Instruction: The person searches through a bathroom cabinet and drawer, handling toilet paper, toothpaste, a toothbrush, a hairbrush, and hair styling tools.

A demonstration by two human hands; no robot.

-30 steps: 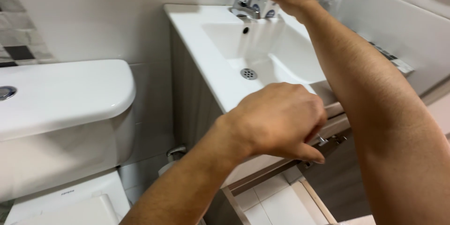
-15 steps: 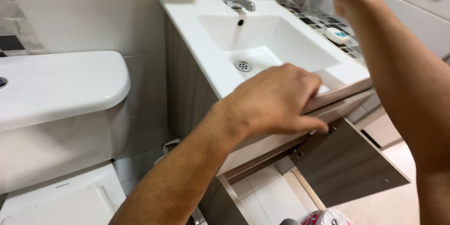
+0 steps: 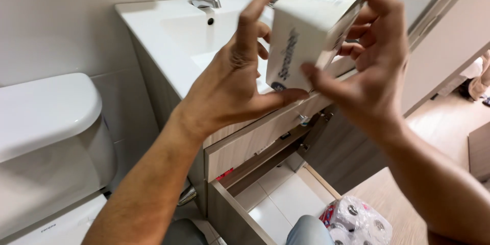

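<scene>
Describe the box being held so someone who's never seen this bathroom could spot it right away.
Find the white sink atop the wooden vanity. In front of it, the right hand grips a small white carton, the left hand open beside it. Nothing else here is a white box with dark lettering.

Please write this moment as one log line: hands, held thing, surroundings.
right hand: holds white box | left hand: open beside box | sink behind | cabinet door open | paper rolls below
</scene>
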